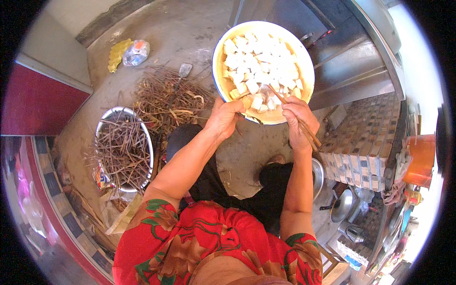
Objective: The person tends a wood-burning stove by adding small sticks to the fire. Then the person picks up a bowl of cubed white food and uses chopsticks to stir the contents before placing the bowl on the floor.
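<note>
Concrete floor (237,168) fills the middle of the frame, with a heap of dry twigs (164,97) left of centre, a white-rimmed tub (151,159) full of sticks (123,152) below it, and a mosaic-tiled block (363,142) at the right. At upper centre, the left hand (223,118) is clamped on the near rim of a yellow enamel basin (306,71) holding pale cubes (261,61). Closed around wooden chopsticks (281,98), the right hand (300,121) sits at its lower right edge, the tips among the cubes.
</note>
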A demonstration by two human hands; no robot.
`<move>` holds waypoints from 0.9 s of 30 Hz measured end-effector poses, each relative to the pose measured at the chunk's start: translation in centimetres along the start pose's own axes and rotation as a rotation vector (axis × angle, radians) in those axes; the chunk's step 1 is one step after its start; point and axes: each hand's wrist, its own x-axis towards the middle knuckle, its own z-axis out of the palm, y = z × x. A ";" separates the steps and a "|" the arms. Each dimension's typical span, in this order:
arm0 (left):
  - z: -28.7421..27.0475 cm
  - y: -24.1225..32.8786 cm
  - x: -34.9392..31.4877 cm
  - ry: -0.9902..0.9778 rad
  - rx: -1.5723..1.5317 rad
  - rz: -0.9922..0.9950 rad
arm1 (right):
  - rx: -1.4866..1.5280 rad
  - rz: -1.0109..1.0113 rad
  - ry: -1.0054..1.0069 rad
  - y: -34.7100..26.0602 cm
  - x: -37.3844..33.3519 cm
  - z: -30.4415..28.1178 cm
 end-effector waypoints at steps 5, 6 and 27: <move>0.4 0.1 -0.2 -0.021 -0.033 -0.061 | 0.084 0.001 0.009 0.5 0.5 -0.7; 0.2 0.2 -0.1 -0.028 -0.033 -0.079 | 0.148 0.029 0.021 0.7 0.5 -1.3; -0.6 -0.2 -0.5 -0.006 0.034 -0.080 | 0.274 0.248 0.502 2.5 1.8 -4.2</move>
